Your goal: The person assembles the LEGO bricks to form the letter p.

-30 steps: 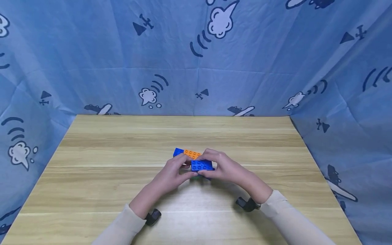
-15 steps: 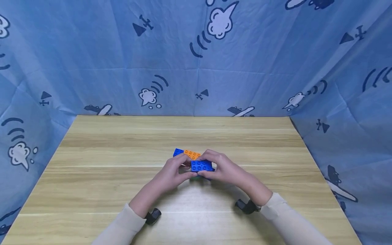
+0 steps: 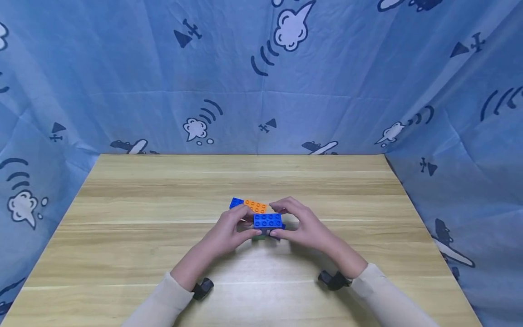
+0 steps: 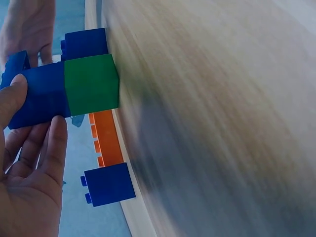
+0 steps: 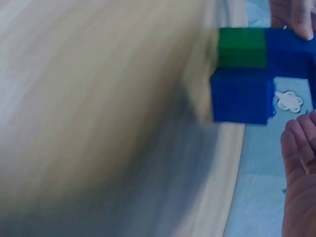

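In the head view my left hand (image 3: pixel 227 232) grips a stack of toy building bricks at its left side. On top lies a blue brick (image 3: pixel 267 221) with its studs up. The left wrist view shows my thumb and fingers pinching the middle blue brick (image 4: pixel 42 96), which sits on a green brick (image 4: pixel 92 84) at the table. Another blue brick (image 5: pixel 242 96) stands beside the green one. My right hand (image 3: pixel 308 225) is at the stack's right side, fingers and thumb spread. In the right wrist view its fingers are extended, apart from the bricks.
Just behind the stack, an orange brick (image 3: pixel 255 206) and a blue brick (image 3: pixel 235 202) lie on the wooden table (image 3: pixel 163 190). A blue patterned curtain (image 3: pixel 229 54) hangs behind and along the sides. Each wrist wears a black camera (image 3: pixel 203 288).
My right hand has let go of the top blue brick and moved slightly right, its fingers spreading. The left hand keeps its grip, and the stack stays in place. The view shifts slightly.
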The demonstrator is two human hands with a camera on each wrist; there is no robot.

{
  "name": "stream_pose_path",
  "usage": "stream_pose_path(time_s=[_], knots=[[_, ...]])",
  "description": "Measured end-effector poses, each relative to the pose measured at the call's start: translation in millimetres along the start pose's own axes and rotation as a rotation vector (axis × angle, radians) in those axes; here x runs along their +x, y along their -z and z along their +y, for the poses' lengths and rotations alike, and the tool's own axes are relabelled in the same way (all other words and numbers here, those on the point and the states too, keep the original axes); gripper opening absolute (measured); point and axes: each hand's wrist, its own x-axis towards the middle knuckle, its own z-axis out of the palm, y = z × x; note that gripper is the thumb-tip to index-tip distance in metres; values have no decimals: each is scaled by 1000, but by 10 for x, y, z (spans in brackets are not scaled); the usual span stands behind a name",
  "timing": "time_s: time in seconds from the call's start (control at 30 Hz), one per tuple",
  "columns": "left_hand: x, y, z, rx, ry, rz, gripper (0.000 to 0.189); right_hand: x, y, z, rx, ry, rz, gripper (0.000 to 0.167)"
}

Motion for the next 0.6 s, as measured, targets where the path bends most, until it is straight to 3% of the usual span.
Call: stream_pose_path(time_s=[0.13, 0.37, 0.6], knots=[[4, 0, -3, -9, 8, -1, 25, -72, 16, 108, -20, -14, -18, 64], [6, 0, -25, -3, -33, 6, 24, -151, -11, 227, -71, -47, -51, 63], [1, 6, -21, -10, -11, -2, 25, -182, -96, 237, -155, -94, -78, 59]])
